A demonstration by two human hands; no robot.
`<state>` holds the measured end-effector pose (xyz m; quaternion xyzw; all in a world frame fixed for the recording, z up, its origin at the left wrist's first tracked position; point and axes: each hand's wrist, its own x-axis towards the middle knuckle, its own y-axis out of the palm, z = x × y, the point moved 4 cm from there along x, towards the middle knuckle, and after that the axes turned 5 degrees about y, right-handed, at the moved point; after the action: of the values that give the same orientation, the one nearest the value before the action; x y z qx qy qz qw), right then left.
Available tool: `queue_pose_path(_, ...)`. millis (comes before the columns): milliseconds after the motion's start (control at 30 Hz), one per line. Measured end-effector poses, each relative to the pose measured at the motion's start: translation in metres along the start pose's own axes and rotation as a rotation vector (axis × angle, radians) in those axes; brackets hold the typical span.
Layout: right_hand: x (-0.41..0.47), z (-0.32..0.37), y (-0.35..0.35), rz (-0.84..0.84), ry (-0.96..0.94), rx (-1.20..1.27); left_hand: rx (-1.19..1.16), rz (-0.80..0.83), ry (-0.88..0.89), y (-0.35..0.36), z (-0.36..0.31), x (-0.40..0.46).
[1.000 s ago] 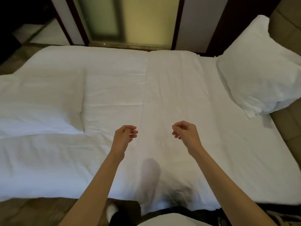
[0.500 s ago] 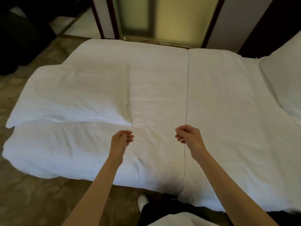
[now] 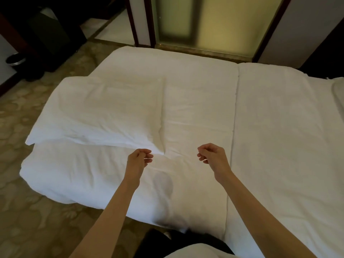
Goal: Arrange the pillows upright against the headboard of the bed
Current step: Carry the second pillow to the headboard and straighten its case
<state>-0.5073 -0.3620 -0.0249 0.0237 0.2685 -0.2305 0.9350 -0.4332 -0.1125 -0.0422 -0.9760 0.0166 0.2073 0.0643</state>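
Flat white fabric pillow [image 3: 96, 114] lying on the foot end of the white-sheeted bed [image 3: 279, 136], both hands empty.
The left hand [image 3: 138, 161] hovers half-curled just beside the pillow's near corner; the right hand [image 3: 212, 158], loosely curled, hangs well apart from it. Since half a second ago, the pillow sits nearer the view's centre, and the upright pillow has slipped almost out of view.

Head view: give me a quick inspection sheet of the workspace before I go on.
Surface: white bed, sheet wrinkled, a seam running down it.
Job's things: one white pillow lying flat at the left part of the bed, not upright; headboard not in view.
Clutter: nothing seen on the bed.
Grippers: left hand loosely curled beside the pillow's near corner, contact unclear; right hand loosely curled above the sheet, empty.
Cables: nothing seen.
Surroundings: patterned floor, frosted glass panel beyond the bed, dark furniture far left.
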Motion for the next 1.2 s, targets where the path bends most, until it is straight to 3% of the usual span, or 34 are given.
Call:
queue_pose_path(433, 0.055, 0.022, 0.094, 0.044, 0.038, -0.008, 0.001, -0.054, -0.078, -0.067, -0.004, 0.082)
queue_pose_path(733, 0.099, 0.050, 0.258, -0.051, 0.035, 0.025, 0.076, -0.021, -0.080, -0.198, -0.011, 0.224)
queue_pose_path(967, 0.127, 0.064, 0.380, -0.105, 0.057, -0.099, 0.229, -0.041, -0.102, -0.296, -0.014, 0.307)
queue_pose_path(1100, 0.149, 0.051, 0.433, -0.097, 0.241, -0.048, 0.446, -0.012, -0.035, -0.334, -0.033, 0.354)
queue_pose_path(1200, 0.163, 0.028, 0.454, -0.127, 0.472, 0.151, 0.608, 0.053, 0.090, -0.342, -0.055, 0.392)
